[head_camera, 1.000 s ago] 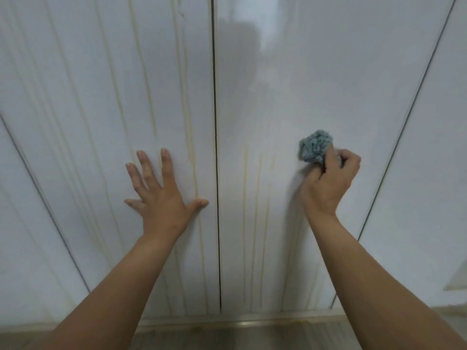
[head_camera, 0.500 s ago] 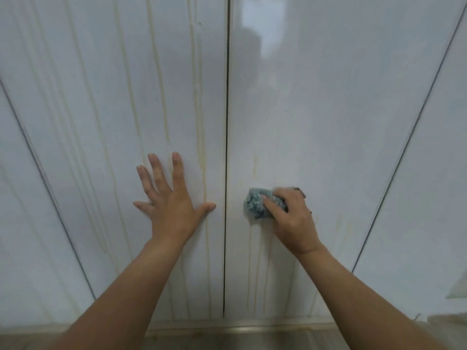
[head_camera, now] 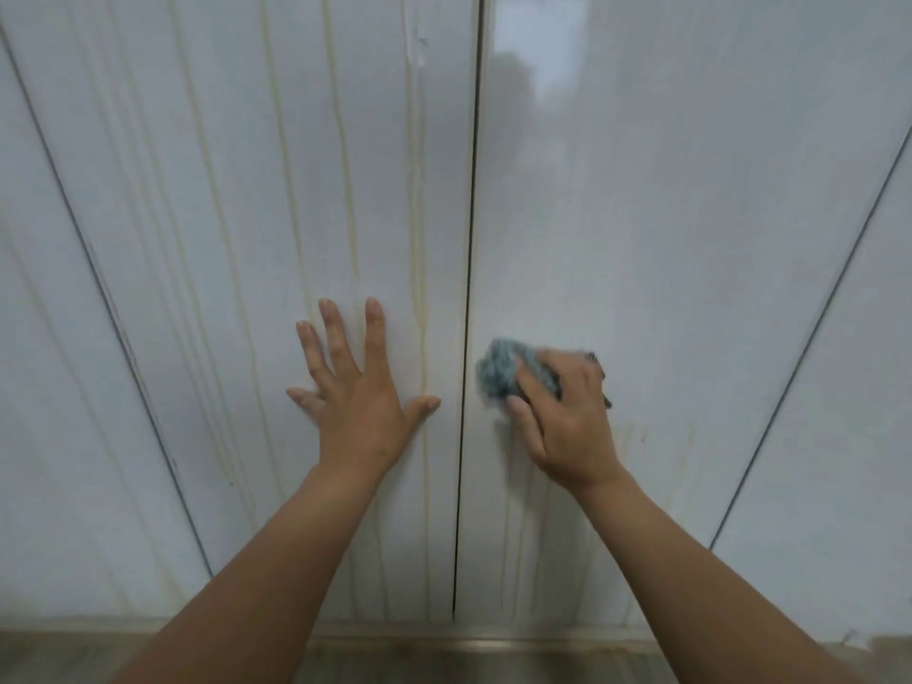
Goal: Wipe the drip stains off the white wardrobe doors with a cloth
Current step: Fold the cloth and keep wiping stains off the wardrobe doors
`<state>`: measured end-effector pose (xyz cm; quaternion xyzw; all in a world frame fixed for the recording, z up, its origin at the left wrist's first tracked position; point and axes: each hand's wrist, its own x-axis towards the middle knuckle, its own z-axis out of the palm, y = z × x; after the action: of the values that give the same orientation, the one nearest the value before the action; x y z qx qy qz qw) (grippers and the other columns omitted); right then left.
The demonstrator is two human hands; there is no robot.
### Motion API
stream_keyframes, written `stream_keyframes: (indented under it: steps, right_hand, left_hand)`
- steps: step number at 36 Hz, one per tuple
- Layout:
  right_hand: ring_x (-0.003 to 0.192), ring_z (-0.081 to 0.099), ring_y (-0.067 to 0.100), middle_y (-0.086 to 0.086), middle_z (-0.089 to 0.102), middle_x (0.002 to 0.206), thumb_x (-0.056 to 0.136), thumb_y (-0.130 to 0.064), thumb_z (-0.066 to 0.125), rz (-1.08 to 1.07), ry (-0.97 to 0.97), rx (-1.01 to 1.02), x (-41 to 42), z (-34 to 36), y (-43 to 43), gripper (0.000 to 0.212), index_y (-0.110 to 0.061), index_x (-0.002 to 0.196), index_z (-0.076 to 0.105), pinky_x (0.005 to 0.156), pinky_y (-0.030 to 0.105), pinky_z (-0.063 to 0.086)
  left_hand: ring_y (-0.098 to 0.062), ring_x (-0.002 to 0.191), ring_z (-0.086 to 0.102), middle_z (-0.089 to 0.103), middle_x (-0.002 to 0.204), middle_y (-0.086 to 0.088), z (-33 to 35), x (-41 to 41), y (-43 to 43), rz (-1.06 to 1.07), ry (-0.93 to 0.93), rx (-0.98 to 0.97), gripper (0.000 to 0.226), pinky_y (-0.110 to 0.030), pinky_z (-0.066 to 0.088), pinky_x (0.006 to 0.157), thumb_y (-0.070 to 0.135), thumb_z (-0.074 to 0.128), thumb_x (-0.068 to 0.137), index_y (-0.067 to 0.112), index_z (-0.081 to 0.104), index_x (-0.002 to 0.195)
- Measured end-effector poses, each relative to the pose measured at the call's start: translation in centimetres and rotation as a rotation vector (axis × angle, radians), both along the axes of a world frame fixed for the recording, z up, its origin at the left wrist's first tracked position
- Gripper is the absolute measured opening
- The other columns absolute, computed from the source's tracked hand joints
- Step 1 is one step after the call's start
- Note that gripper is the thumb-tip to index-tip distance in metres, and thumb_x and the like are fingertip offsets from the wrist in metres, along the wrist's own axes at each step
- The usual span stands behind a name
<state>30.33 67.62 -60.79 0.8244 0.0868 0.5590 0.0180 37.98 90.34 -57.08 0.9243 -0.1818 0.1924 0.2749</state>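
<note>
Below me runs a dull metallic base rail (head_camera: 493,645), and beneath it a strip of grey-brown wood-grain floor (head_camera: 469,672).

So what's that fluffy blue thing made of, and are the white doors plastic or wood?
The cloth looks like soft blue-grey fabric, maybe microfibre: it is tufted and bunches up in the right hand. The wardrobe doors look smooth and glossy, like laminate or lacquer: they mirror a bright light patch. What lies under the white finish cannot be told.
</note>
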Motion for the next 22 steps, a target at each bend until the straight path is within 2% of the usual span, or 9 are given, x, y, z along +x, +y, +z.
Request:
stream_keyframes:
  steps: [2,4,7,10,14,18,22]
  right_hand:
    - [0.108,0.052,0.039,0.016,0.050,0.126,0.098,-0.007,0.057,-0.013,0.034,-0.061,-0.3,-1.9,-0.9,0.030,-0.001,0.125,0.068,0.097,0.047,0.045]
    - [0.104,0.054,0.039,0.020,0.055,0.121,0.096,0.002,0.059,-0.008,0.013,-0.070,-0.3,-1.5,-1.2,0.030,-0.003,0.126,0.064,0.092,0.048,0.047]
    - [0.099,0.052,0.035,0.027,0.062,0.108,0.097,0.002,0.057,-0.005,-0.131,0.076,-0.1,3.0,-0.6,0.027,0.002,0.122,0.068,0.087,0.041,0.043]
    - [0.099,0.048,0.033,0.029,0.060,0.107,0.094,0.001,0.052,-0.017,-0.301,0.231,0.7,9.7,0.2,0.028,0.004,0.113,0.072,0.083,0.041,0.042]
    - [0.094,0.053,0.039,0.026,0.060,0.105,0.092,0.002,0.055,-0.042,-0.376,0.241,2.2,14.1,1.5,0.026,0.000,0.111,0.073,0.083,0.040,0.041]
    - [0.098,0.051,0.033,0.027,0.062,0.104,0.092,0.006,0.057,-0.042,-0.313,0.106,2.6,9.6,2.0,0.028,0.001,0.115,0.072,0.087,0.041,0.039]
    - [0.096,0.060,0.039,0.025,0.064,0.107,0.095,0.002,0.067,0.055,-0.025,-0.041,1.1,-0.3,1.9,0.025,-0.001,0.120,0.065,0.087,0.047,0.049]
  left_hand:
    - [-0.035,0.148,-0.039,-0.052,0.154,0.000,-0.1,-0.1,0.2,-0.002,-0.005,0.011,0.137,-0.085,0.013,0.108,0.070,0.075,0.075,0.044,-0.039,0.148]
    - [-0.034,0.148,-0.039,-0.053,0.153,0.001,0.0,-0.1,0.2,-0.007,-0.001,0.005,0.137,-0.086,0.013,0.107,0.069,0.075,0.075,0.045,-0.039,0.148]
    - [-0.034,0.147,-0.040,-0.055,0.151,0.002,0.1,-0.2,0.1,-0.010,0.006,-0.002,0.138,-0.086,0.012,0.107,0.068,0.076,0.076,0.046,-0.041,0.145]
    - [-0.033,0.147,-0.041,-0.058,0.149,0.003,0.1,-0.1,0.2,-0.017,0.010,-0.008,0.139,-0.086,0.011,0.108,0.066,0.078,0.076,0.047,-0.042,0.144]
    - [-0.033,0.147,-0.041,-0.057,0.148,0.004,0.0,-0.2,0.3,-0.029,0.014,0.008,0.140,-0.085,0.010,0.109,0.062,0.081,0.076,0.047,-0.040,0.146]
    - [-0.035,0.149,-0.037,-0.051,0.155,0.000,0.1,-0.4,0.3,0.004,-0.001,0.040,0.141,-0.083,0.015,0.110,0.065,0.080,0.074,0.043,-0.037,0.150]
    - [-0.035,0.148,-0.040,-0.052,0.155,-0.002,-1.3,-1.0,0.4,0.013,0.024,0.153,0.143,-0.081,0.010,0.111,0.065,0.080,0.074,0.039,-0.037,0.151]
